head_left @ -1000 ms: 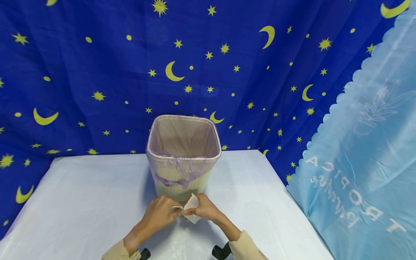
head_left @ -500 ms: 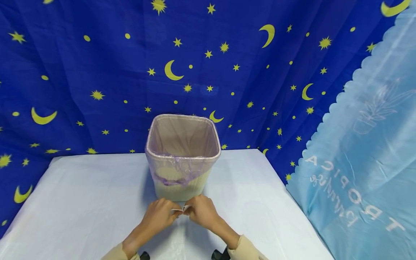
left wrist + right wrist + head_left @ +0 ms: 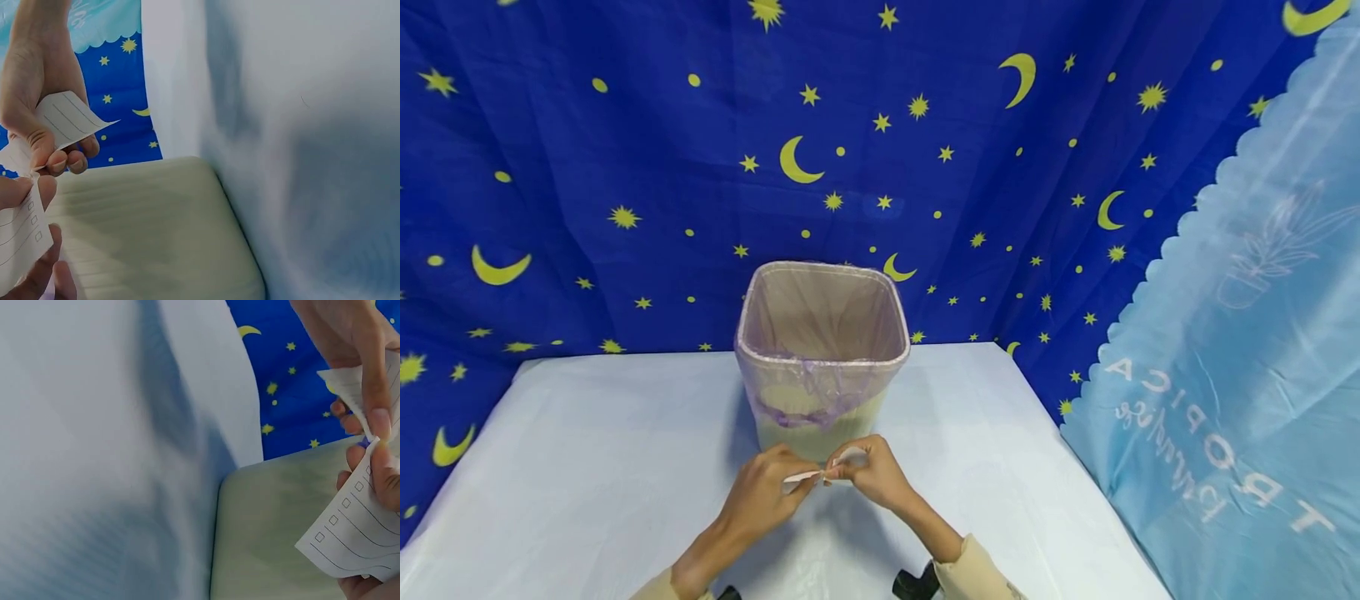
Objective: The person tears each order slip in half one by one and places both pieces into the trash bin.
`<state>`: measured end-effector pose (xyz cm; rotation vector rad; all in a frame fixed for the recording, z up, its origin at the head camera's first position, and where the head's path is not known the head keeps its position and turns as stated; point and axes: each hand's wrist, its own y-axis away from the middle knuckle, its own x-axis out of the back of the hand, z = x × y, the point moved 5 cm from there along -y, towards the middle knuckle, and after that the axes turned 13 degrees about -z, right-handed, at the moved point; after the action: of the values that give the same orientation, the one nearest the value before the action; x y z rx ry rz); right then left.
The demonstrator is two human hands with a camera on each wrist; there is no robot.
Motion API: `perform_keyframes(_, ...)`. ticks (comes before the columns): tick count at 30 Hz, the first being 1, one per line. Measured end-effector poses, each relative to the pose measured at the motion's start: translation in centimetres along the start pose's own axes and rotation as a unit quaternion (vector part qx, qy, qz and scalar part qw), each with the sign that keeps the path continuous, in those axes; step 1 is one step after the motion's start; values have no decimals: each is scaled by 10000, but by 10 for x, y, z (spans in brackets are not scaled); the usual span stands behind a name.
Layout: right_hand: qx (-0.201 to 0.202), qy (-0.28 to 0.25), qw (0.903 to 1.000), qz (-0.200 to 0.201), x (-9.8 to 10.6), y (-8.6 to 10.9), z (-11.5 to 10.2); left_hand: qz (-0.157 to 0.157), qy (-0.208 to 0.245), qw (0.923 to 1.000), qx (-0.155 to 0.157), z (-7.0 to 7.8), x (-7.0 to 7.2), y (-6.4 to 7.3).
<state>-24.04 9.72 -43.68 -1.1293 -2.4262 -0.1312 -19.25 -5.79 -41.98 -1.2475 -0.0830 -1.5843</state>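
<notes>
Both hands meet at the fingertips just in front of a cream waste bin (image 3: 808, 437) lined with a thin purple bag (image 3: 857, 392). Between thumb and fingers my left hand (image 3: 760, 492) pinches white lined paper (image 3: 25, 240), with small printed checkboxes near its edge. My right hand (image 3: 874, 477) pinches paper too, and its lined part (image 3: 350, 534) with checkboxes hangs low in the right wrist view. The two paper parts flare apart from the point where the fingertips meet. I cannot tell whether they are still joined there.
A white cloth covers the table (image 3: 610, 450). Behind the bin hangs a blue curtain (image 3: 662, 167) with yellow moons and stars. A light blue cloth (image 3: 1247, 333) hangs along the right side. Dark wrist mounts (image 3: 916, 583) show below the hands.
The right hand turned knuckles-up, then rolled back and rose slightly, showing its paper again. The left hand's fingers have straightened somewhat, and its paper shows more. The bin stayed in place.
</notes>
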Motion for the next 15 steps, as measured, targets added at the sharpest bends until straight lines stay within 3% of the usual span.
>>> perform_keyframes(6, 121, 341, 9993, 55, 2, 3, -4, 78, 56, 9999, -96, 4, 9, 4)
perform_keyframes(12, 329, 833, 9959, -138, 6, 7, -16, -352, 178, 9992, 18, 5, 15, 3)
perform_keyframes(15, 564, 1324, 9895, -103, 10, 6, -29, -551, 154, 9983, -119, 8, 18, -2)
